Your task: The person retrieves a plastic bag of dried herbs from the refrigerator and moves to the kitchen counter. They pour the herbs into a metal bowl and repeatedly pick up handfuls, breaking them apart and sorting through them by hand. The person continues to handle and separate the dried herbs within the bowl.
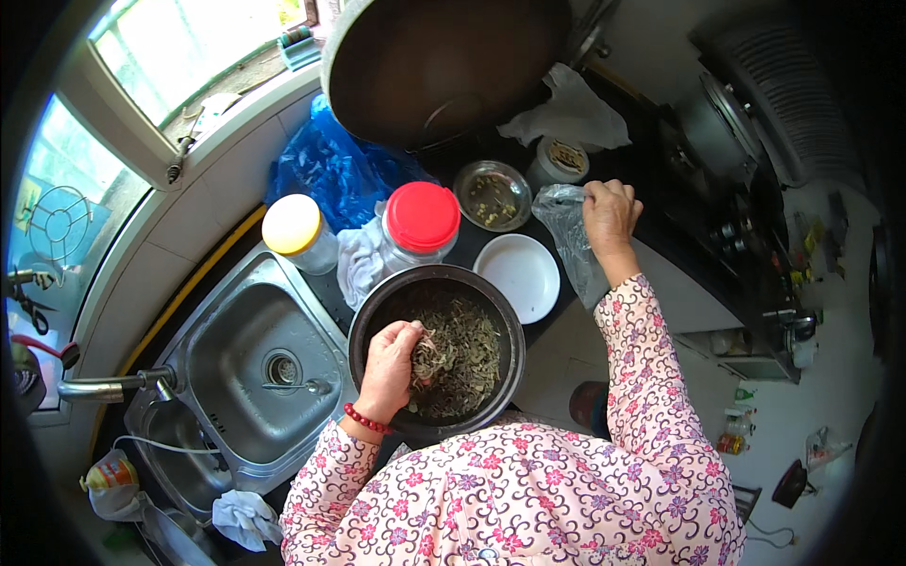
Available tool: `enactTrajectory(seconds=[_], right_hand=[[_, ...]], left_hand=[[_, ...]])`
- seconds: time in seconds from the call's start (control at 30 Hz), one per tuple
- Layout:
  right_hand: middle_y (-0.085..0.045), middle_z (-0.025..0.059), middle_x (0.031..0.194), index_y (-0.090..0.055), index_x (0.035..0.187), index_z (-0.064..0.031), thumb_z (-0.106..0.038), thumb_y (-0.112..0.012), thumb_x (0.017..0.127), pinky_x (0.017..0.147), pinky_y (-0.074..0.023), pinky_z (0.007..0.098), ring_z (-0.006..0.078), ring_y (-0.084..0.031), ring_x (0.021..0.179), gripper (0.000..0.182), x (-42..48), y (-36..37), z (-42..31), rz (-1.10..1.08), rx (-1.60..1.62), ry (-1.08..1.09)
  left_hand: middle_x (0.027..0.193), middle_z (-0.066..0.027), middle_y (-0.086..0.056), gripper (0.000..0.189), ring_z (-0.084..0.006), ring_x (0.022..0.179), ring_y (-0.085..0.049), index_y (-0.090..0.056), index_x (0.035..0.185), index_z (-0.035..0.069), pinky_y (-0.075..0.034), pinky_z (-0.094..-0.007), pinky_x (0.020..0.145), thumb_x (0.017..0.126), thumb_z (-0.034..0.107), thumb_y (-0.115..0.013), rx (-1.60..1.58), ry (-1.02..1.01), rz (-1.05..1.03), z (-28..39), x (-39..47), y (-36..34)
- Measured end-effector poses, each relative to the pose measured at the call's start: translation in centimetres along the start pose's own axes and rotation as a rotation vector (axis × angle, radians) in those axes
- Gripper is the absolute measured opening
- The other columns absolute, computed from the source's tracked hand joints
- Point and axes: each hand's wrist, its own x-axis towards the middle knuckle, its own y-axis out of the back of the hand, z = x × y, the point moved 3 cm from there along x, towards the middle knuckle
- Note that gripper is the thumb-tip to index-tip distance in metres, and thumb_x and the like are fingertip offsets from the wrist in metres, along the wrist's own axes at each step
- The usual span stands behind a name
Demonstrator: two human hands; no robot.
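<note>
A dark round pot [515, 368] stands right in front of me, with dried leaves [460, 354] inside it. My left hand [388, 364] is over the pot's left side, its fingers closed around a clump of the leaves. Out to the right, my right hand [610, 216] grips the top of a clear plastic bag [566, 233], which hangs down past the counter edge. A white bowl [518, 276] sits between the pot and the bag. Behind it is a metal bowl [493, 196] holding small yellowish pieces.
A red-lidded jar [422, 218], a yellow-lidded jar [294, 226] and a white cloth [359, 262] stand behind the pot. The steel sink [241, 339] with its faucet [106, 388] lies left. A blue plastic bag [318, 166] and a large wok [446, 64] are at the back.
</note>
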Motion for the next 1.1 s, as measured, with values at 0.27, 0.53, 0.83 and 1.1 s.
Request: enactTrajectory(seconds=[0.27,0.53,0.83,1.1], right_hand=[[-0.06,0.0091,0.072,-0.07,0.084,-0.0042,-0.006,-0.066,0.077,0.056,-0.0444,0.0314,0.0184,-0.057,0.06,0.008,-4.0,8.1,7.5,0.186,0.382,-0.276],[-0.053,0.0099,0.118,-0.062,0.084,0.0001,0.011,-0.048,0.08,0.092,-0.0422,0.0288,0.0192,-0.056,0.105,0.019,-8.0,17.2,8.8,0.102,1.104,-0.222],[-0.05,0.0177,0.119,-0.062,0.085,0.002,-0.025,-0.054,0.082,0.098,-0.0352,0.0363,0.0234,-0.05,0.11,0.028,-8.6,19.7,6.0,-0.043,1.41,-0.114],[-0.054,0.0088,0.108,-0.061,0.083,-0.0008,-0.001,-0.053,0.078,0.086,-0.0426,0.0271,0.0141,-0.053,0.096,0.009,-6.2,15.9,1.2,-0.1,1.47,-0.044]], left_hand=[[0.072,-0.0002,-0.058,0.018,-0.0087,0.054,-0.056,-0.062,0.093,0.004,-0.046,-0.0243,0.039,0.092,0.019,-0.052,-0.021,0.051,-0.074,-0.2,-0.1,-0.7],[0.075,0.0018,-0.059,0.026,-0.0098,0.061,-0.057,-0.063,0.091,0.009,-0.043,-0.0259,0.044,0.092,0.031,-0.049,-0.185,0.33,-0.217,-0.4,-0.5,-0.3],[0.077,0.0007,-0.061,0.019,-0.0122,0.06,-0.057,-0.062,0.087,0.009,-0.042,-0.0267,0.043,0.089,0.026,-0.054,-0.164,0.356,-0.137,-1.1,-1.3,0.4],[0.076,-0.0041,-0.061,0.02,-0.014,0.063,-0.056,-0.06,0.091,0.009,-0.041,-0.0248,0.044,0.089,0.028,-0.052,-0.326,0.337,-0.198,0.2,-3.1,-0.4]])
